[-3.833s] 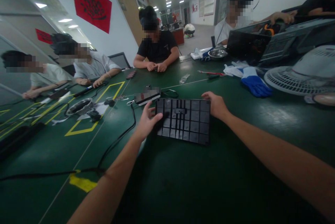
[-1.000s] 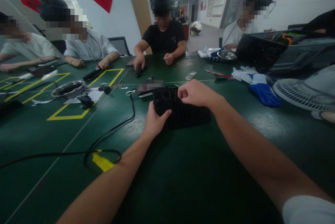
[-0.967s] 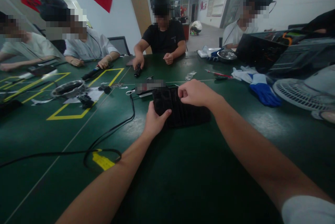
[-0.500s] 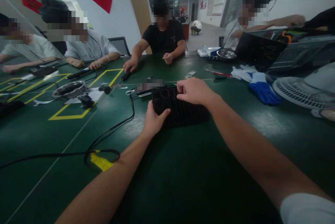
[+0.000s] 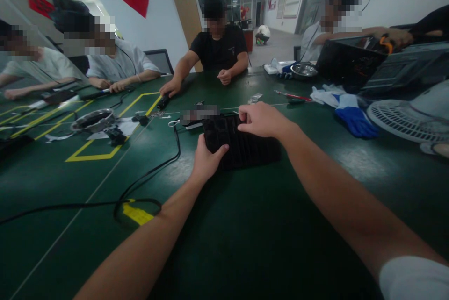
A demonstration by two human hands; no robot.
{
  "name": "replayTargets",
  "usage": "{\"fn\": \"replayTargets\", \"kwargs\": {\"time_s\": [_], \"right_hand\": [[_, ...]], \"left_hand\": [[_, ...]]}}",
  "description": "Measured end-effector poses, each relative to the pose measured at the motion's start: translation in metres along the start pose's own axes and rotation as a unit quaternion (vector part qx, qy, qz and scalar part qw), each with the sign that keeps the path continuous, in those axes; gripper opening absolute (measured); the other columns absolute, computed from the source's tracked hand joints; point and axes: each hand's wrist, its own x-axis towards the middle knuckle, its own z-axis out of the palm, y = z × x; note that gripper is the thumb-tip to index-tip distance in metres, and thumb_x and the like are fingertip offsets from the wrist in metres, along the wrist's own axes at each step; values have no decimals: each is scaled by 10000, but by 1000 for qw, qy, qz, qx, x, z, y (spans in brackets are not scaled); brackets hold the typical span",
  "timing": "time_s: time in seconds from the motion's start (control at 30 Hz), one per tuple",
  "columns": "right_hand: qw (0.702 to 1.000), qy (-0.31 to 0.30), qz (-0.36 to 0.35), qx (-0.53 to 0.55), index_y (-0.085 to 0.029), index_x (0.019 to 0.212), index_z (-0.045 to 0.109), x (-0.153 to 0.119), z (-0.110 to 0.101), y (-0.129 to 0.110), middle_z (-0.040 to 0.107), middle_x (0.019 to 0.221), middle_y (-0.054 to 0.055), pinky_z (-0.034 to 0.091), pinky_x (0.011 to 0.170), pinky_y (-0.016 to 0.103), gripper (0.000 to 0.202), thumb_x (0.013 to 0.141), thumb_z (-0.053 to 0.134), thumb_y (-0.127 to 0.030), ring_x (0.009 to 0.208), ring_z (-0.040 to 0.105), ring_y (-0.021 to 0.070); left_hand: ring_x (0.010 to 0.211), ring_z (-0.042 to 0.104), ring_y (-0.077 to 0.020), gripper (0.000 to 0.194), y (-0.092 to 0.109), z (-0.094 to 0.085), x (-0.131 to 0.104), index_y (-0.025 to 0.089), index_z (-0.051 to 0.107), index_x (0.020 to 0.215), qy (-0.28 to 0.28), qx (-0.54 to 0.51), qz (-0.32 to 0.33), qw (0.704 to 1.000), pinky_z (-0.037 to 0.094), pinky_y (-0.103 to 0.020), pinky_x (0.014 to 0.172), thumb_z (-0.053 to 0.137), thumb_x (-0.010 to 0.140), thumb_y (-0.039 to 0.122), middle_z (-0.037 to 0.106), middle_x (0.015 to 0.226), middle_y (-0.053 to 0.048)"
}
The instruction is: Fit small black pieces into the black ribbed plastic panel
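A flat black case (image 5: 250, 153) with ribbed rows like pockets or loops lies on the green table in front of me. My left hand (image 5: 206, 157) grips its left end, thumb over the top face and fingers hidden along the side. Over the upper edge of the case is my right hand (image 5: 261, 120), its fingers curled into a pinch. Whatever sits between those fingertips, perhaps something thin and pale, is too small to name. Just behind the case's left corner lies a blurred-out flat object (image 5: 199, 115) with a white loop.
A black cable (image 5: 147, 176) runs across the left of the table. Blue-and-white gloves (image 5: 356, 117), a red-handled tool (image 5: 298, 98) and a white fan (image 5: 400, 120) are to the right. A metal ring (image 5: 94, 120) lies left. Several people sit around the table, one opposite holding a black object (image 5: 163, 101).
My left hand keeps its grip on the case, and my right hand has barely shifted at the upper edge. The person opposite has slid the black object slightly left.
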Motion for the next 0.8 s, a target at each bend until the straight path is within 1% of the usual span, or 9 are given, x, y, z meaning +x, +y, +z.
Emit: {"fn": "replayTargets", "kwargs": {"time_s": [0.07, 0.17, 0.27, 0.4, 0.5, 0.6, 0.67, 0.77, 0.8], "right_hand": [[1000, -12, -2, 9, -225, 942, 670, 0, 0, 4, 733, 845, 36, 409, 723, 328, 102, 852, 717, -228, 795, 639, 202], [999, -32, 2, 38, -213, 935, 655, 0, -5, 10, 729, 832, 22, 421, 709, 308, 177, 786, 695, -125, 758, 641, 177], [998, -33, -1, 54, -212, 908, 643, 1, -6, 11, 724, 829, 22, 434, 720, 307, 147, 799, 740, -196, 758, 649, 178], [1000, -8, -5, 14, -220, 877, 634, 2, -1, 8, 723, 843, 40, 411, 719, 325, 186, 862, 766, -350, 783, 636, 199], [1000, -17, 0, 11, -218, 884, 629, 2, -1, 7, 722, 844, 34, 404, 708, 314, 118, 845, 738, -241, 770, 630, 187], [998, -44, -4, 40, -214, 905, 625, 1, -4, 7, 718, 839, 13, 415, 710, 295, 190, 769, 732, -135, 755, 634, 167], [998, -40, -7, 50, -214, 900, 614, 1, -4, 7, 710, 828, 10, 416, 714, 299, 194, 779, 765, -189, 755, 634, 170], [1000, -8, -9, 27, -222, 867, 582, 2, 0, 7, 688, 793, 16, 394, 701, 320, 220, 847, 774, -328, 749, 617, 186], [1000, -1, -8, 19, -225, 857, 570, 2, 0, 7, 683, 787, 17, 387, 697, 323, 217, 860, 762, -324, 747, 612, 187]], "left_hand": [[1164, 729, -301, 530, 2, 0, 0, 235, 567, 1183, 0, 6, -2, 1000, 548, -560, 1110, 874, 755, 287, 739, 1185, -75], [1159, 733, -300, 525, 5, -1, -1, 229, 564, 1187, -4, 3, -2, 1000, 548, -560, 1109, 863, 757, 268, 743, 1188, -82], [1159, 735, -300, 528, 6, -1, -1, 232, 559, 1193, -4, 9, -2, 1000, 546, -562, 1113, 862, 762, 270, 746, 1178, -78], [1171, 726, -304, 521, 5, 0, -1, 229, 563, 1185, 1, 19, -1, 1000, 544, -559, 1113, 864, 762, 272, 738, 1166, -73], [1187, 721, -306, 533, 3, 0, 0, 231, 563, 1192, 2, 12, -3, 1000, 532, -559, 1127, 870, 758, 267, 735, 1180, -76], [1211, 714, -306, 543, 1, 0, 0, 234, 559, 1201, -1, 8, -3, 1000, 521, -557, 1142, 873, 760, 276, 732, 1200, -78], [1216, 712, -303, 542, 2, -1, 0, 230, 557, 1206, -4, 11, 1, 1000, 519, -554, 1146, 869, 766, 287, 731, 1205, -78], [1201, 718, -301, 539, 3, -1, 0, 227, 554, 1210, -6, 14, 1, 1000, 521, -555, 1144, 861, 771, 287, 735, 1196, -76], [1197, 720, -300, 539, 3, -1, 0, 228, 553, 1211, -6, 13, 0, 1000, 523, -556, 1142, 859, 772, 286, 736, 1197, -76]]}}
